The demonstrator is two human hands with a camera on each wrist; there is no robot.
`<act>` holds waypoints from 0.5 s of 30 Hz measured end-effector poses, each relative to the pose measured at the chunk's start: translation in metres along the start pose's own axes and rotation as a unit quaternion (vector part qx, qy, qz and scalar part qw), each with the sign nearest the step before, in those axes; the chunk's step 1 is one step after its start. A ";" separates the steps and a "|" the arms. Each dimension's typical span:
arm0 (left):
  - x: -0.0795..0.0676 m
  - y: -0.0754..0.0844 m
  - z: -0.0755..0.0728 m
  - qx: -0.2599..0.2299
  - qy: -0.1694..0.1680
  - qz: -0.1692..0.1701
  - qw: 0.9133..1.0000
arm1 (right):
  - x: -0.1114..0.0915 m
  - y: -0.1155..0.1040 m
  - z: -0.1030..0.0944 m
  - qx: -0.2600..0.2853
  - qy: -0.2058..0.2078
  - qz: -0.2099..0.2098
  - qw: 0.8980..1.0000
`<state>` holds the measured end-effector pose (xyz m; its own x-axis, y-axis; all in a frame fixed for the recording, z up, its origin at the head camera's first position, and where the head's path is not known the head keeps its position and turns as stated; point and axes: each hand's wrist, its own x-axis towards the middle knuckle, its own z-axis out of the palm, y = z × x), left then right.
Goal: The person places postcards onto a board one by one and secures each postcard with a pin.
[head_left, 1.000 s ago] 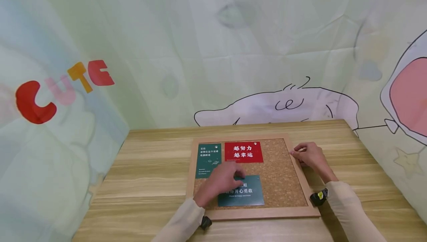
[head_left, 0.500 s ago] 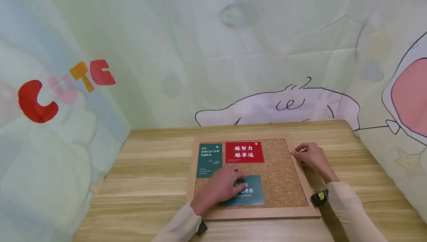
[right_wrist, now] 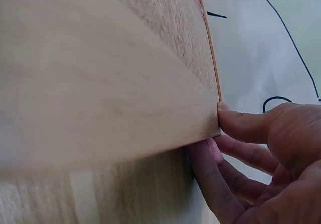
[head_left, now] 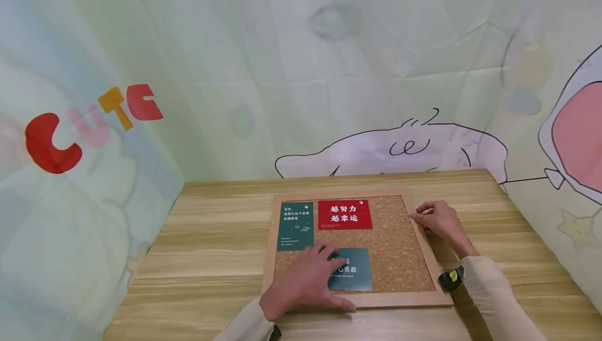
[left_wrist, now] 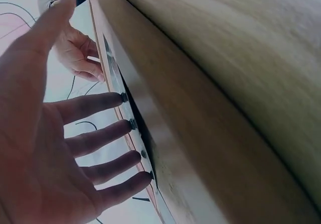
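Note:
A wood-framed corkboard [head_left: 400, 247] lies flat on the table. On its lower middle is a teal card [head_left: 359, 278] with white writing, partly covered by my left hand [head_left: 308, 278]. The left fingers [left_wrist: 100, 133] are straight and spread, their tips on the card, while the thumb stretches out over the board's front frame. At the board's right side my right hand [head_left: 437, 221] pinches the frame edge, thumb [right_wrist: 246, 126] on top and fingers below. A green card [head_left: 296, 234] sits at the board's upper left, and a red card [head_left: 345, 221] beside it.
The wooden table [head_left: 211, 236] extends around the board. Behind it hangs a printed curtain [head_left: 282, 69] with coloured letters and a cartoon figure, close to the table's back edge. Each of the upper cards has a small white spot near its top right corner.
My left hand has moved down and its fingers have spread out, the thumb now reaching over the front frame. The teal card hardly shifts. My right hand stays on the frame.

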<state>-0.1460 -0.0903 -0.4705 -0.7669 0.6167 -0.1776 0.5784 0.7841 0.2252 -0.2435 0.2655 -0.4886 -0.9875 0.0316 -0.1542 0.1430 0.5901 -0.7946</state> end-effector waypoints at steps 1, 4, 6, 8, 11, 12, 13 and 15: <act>-0.001 0.000 0.000 0.002 -0.001 0.003 1.000 | 0.000 0.000 0.000 0.000 0.000 0.000 1.000; -0.001 -0.001 0.000 0.020 0.003 0.014 1.000 | 0.000 0.000 0.000 0.002 -0.001 0.002 1.000; -0.001 0.000 0.001 0.033 0.006 0.018 0.999 | 0.000 0.000 0.000 0.002 -0.001 0.003 1.000; -0.001 0.000 0.001 0.045 0.006 0.019 0.999 | 0.000 0.000 0.001 0.003 -0.002 0.005 1.000; -0.001 0.001 0.001 0.054 0.001 0.017 0.998 | 0.000 0.000 0.000 0.003 -0.002 0.006 1.000; -0.001 0.001 0.001 0.056 -0.002 0.015 0.998 | 0.000 0.000 0.000 0.003 -0.002 0.006 1.000; -0.001 0.002 0.000 0.057 -0.005 0.014 0.998 | 0.001 0.000 0.000 0.003 -0.002 0.006 1.000; -0.001 0.002 0.000 0.058 -0.009 0.011 0.998 | 0.001 0.000 0.000 0.004 -0.001 0.008 1.000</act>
<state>-0.1439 -0.0891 -0.4695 -0.7491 0.6343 -0.1912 0.6243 0.7724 0.1168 -0.2445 0.2655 -0.4888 -0.9849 0.0392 -0.1688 0.1597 0.5834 -0.7963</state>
